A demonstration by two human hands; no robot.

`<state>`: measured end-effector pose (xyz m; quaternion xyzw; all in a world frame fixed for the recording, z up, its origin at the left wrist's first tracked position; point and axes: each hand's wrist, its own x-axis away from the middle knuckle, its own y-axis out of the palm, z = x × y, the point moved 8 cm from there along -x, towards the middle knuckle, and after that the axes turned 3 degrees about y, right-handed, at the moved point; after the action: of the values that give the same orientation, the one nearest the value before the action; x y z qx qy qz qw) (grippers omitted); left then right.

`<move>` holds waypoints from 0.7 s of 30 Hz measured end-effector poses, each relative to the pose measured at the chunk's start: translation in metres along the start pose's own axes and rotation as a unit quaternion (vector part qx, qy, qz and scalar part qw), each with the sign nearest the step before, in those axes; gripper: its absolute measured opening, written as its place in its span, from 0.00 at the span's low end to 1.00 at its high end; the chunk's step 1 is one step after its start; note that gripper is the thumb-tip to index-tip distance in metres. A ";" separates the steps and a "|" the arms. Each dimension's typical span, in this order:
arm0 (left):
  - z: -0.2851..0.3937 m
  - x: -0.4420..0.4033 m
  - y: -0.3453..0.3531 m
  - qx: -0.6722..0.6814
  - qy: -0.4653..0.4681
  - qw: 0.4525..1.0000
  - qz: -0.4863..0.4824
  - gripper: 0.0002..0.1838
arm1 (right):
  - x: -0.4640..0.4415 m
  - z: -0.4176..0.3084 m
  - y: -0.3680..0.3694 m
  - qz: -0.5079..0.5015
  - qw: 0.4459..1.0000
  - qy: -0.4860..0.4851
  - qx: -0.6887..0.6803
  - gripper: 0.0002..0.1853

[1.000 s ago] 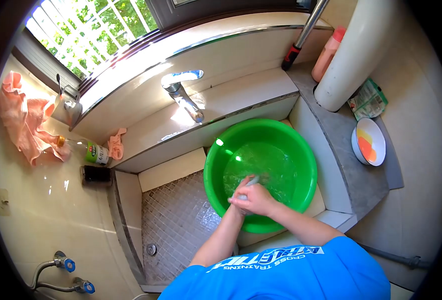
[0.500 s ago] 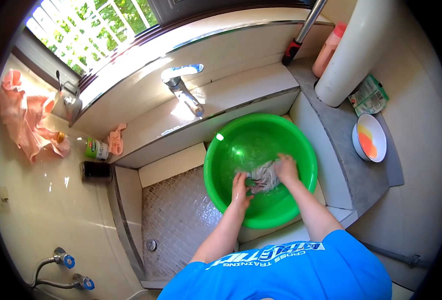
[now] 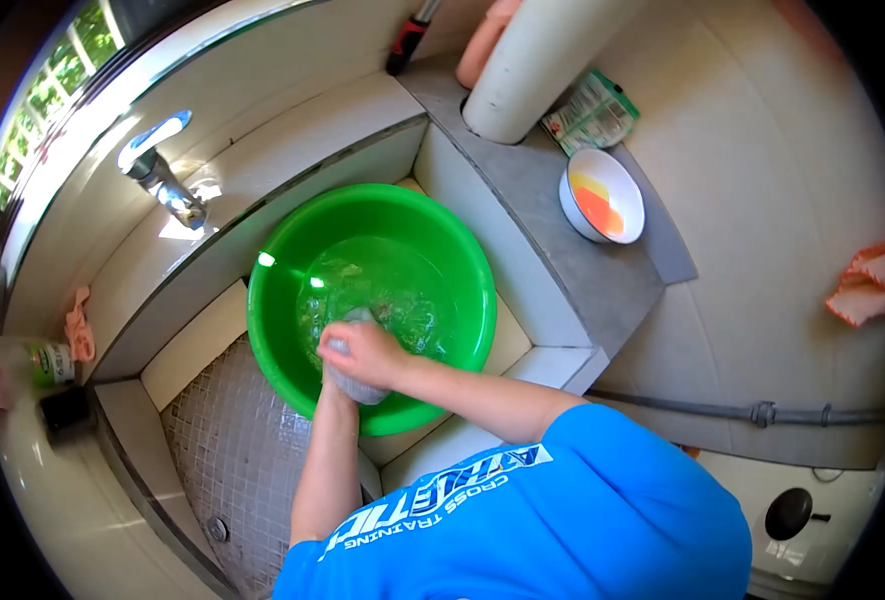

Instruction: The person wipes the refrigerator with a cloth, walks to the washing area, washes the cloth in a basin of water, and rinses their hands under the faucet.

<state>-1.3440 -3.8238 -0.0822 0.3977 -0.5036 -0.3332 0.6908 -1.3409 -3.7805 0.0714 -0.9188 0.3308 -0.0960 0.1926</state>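
Observation:
A wet grey cloth (image 3: 359,388) is bunched up over the green basin (image 3: 473,300), toward its near left side. My right hand (image 3: 368,352) is closed around the cloth, with its fingers curled over the top. My left hand (image 3: 336,388) comes up from below and meets the cloth and my right hand. Its fingers are hidden by them. Shallow, rippling water (image 3: 418,315) with some bubbles lies in the basin.
The basin stands in a tiled sink (image 3: 228,440) under a tap (image 3: 168,180). On the grey ledge (image 3: 523,190) to the right are a white bowl (image 3: 613,175), a green packet (image 3: 593,112) and a white pipe (image 3: 533,70). A bottle (image 3: 51,363) stands at left.
My hands were apart at either side of the cloth down in the basin. Now they are together, with the cloth gathered up in my right hand. The view has swung right.

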 end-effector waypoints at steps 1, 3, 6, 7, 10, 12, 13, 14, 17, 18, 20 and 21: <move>-0.005 0.000 0.001 -0.052 -0.048 0.997 0.026 0.25 | -0.003 0.007 -0.005 0.005 1.000 0.003 -0.005 0.09; -0.006 0.004 0.005 -0.153 -0.132 0.976 0.083 0.26 | -0.015 0.037 -0.026 0.069 0.988 0.112 0.087 0.10; -0.001 0.011 0.039 -0.172 -0.092 0.977 0.081 0.24 | -0.019 0.086 -0.049 0.103 0.974 0.140 0.148 0.12; 0.004 0.010 0.040 -0.199 -0.068 0.975 0.067 0.23 | -0.017 0.101 -0.056 0.082 0.965 0.159 0.189 0.12; 0.028 0.005 0.026 -0.265 0.023 0.959 0.096 0.23 | -0.014 0.115 -0.087 0.153 0.934 0.160 0.280 0.13; 0.041 0.002 0.002 -0.273 0.073 0.950 0.134 0.24 | -0.018 0.121 -0.105 0.193 0.930 0.164 0.266 0.14; 0.043 0.002 -0.004 -0.270 0.080 0.949 0.140 0.24 | -0.018 0.128 -0.110 0.205 0.933 0.181 0.235 0.15; 0.048 0.004 -0.014 -0.293 0.107 0.929 0.197 0.26 | -0.017 0.139 -0.108 0.189 0.941 0.208 0.186 0.20; 0.046 0.026 0.009 -0.292 0.066 0.910 0.288 0.30 | -0.015 0.154 -0.042 0.043 0.959 0.117 0.256 0.22; 0.037 0.024 0.013 -0.262 0.018 0.927 0.269 0.30 | -0.017 0.158 -0.019 0.010 0.987 0.072 0.141 0.23; 0.023 0.015 -0.001 -0.214 -0.059 0.951 0.216 0.33 | -0.022 0.117 -0.002 -0.069 0.992 0.091 0.049 0.22; 0.025 0.016 -0.007 -0.211 -0.057 0.950 0.222 0.33 | -0.018 0.088 0.007 -0.142 0.982 0.115 -0.041 0.21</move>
<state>-1.3646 -3.8459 -0.0767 0.1008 -0.5358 -0.2921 0.7858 -1.3318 -3.7482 -0.0123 -0.9463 0.2206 -0.2143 0.0999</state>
